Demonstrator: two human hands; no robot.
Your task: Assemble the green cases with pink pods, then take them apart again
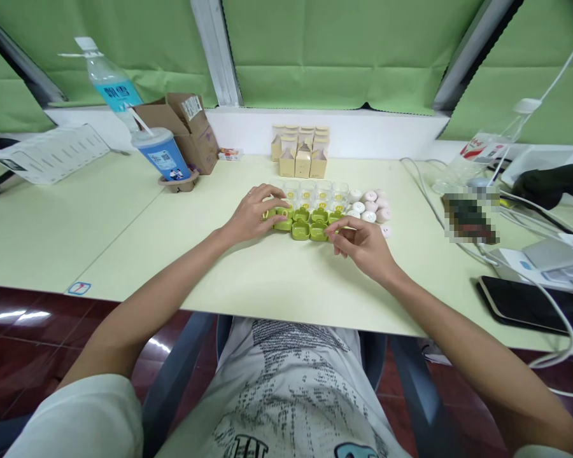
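Note:
Small green square containers (300, 230), open at the top, stand in close rows on the table in front of me. My left hand (260, 213) curls its fingers over the containers at the left end of the rows and grips one there. At the right end, my right hand (358, 245) has thumb and index finger bent together around the edge of a green container, which the fingers partly hide. Behind the green rows are clear plastic cups (307, 191) with yellow marks. White and pale pink round pieces (368, 217) lie to their right.
Small cream boxes (303, 162) stand at the back against the wall. On the left are a blue drink cup (165, 156), a cardboard box (195, 137) and a water bottle (112, 89). Cables (424, 191), a clear bottle (477, 156) and a phone (535, 302) lie to the right.

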